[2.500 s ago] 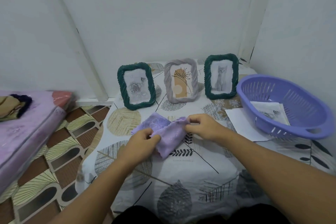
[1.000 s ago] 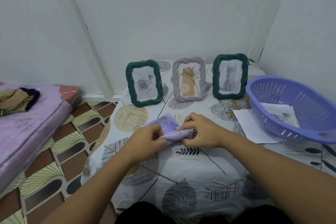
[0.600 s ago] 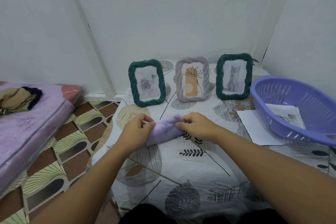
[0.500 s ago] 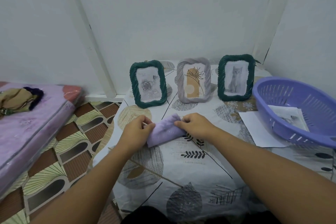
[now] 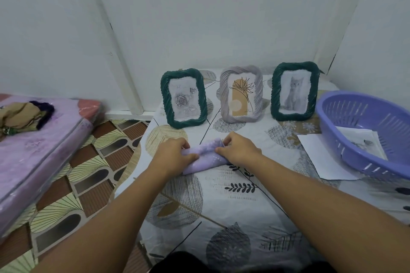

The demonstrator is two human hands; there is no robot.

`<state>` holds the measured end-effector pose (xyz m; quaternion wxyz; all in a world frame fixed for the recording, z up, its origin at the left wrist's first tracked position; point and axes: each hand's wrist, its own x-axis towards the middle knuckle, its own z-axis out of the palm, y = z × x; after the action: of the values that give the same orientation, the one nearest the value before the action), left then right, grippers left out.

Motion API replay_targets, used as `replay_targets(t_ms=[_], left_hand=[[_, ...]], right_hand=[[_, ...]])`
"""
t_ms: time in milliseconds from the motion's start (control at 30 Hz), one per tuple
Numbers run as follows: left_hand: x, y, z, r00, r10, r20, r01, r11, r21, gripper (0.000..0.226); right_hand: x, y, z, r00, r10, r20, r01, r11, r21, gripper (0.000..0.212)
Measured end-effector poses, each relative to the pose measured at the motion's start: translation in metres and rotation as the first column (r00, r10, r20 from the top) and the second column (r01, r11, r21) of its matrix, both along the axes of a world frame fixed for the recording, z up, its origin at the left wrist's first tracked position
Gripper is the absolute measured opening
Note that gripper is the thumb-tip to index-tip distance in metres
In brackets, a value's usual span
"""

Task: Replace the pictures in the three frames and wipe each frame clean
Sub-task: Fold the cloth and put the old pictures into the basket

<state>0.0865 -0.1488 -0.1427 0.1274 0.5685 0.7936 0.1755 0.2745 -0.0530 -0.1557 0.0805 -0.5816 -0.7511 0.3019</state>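
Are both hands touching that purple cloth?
Touching. The head view shows the left hand and right hand each gripping an end of the folded purple cloth.

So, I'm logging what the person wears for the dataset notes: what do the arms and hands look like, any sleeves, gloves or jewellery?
Both forearms are bare as far as the view shows; no sleeves are in view. The left hand and right hand wear no gloves, and no ring, watch or bracelet shows. The fingers are partly hidden.

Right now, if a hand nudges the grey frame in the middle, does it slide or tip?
Probably tips: the grey frame stands upright, taller than wide. Its footing looks soft, since it rests on the patterned cloth, so it may catch rather than slide. The green frames either side stand close enough to be knocked.
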Motion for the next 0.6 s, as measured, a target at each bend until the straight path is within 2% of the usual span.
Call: replay_targets(t_ms=[233,300,400,500,567,600], left_hand=[[0.000,0.011,0.022,0.996,-0.021,0.090,0.045,0.959,-0.280,0.036],[-0.002,0.012,0.024,0.990,-0.034,0.134,0.075,0.946,-0.315,0.032],[-0.007,0.006,0.026,0.972,-0.014,0.235,0.074,0.966,-0.249,0.030],[-0.018,-0.004,0.029,0.905,0.070,0.420,-0.026,0.993,-0.112,0.035],[-0.025,-0.012,0.031,0.899,0.118,0.422,-0.099,0.993,-0.067,0.035],[-0.028,-0.016,0.032,0.918,0.140,0.371,-0.124,0.990,-0.066,0.033]], right_hand=[[-0.008,-0.005,0.002,1.000,-0.003,0.014,0.003,1.000,-0.004,0.020],[-0.010,-0.007,0.002,0.999,0.020,-0.034,-0.020,1.000,0.012,0.018],[-0.012,-0.008,0.005,0.968,0.064,-0.244,-0.064,0.998,0.010,0.015],[-0.020,-0.008,0.012,0.884,-0.022,-0.466,0.006,0.999,-0.036,0.025],[-0.031,-0.010,0.016,0.799,-0.135,-0.586,0.085,0.990,-0.112,0.032],[-0.039,-0.012,0.017,0.757,-0.193,-0.624,0.117,0.980,-0.162,0.035]])
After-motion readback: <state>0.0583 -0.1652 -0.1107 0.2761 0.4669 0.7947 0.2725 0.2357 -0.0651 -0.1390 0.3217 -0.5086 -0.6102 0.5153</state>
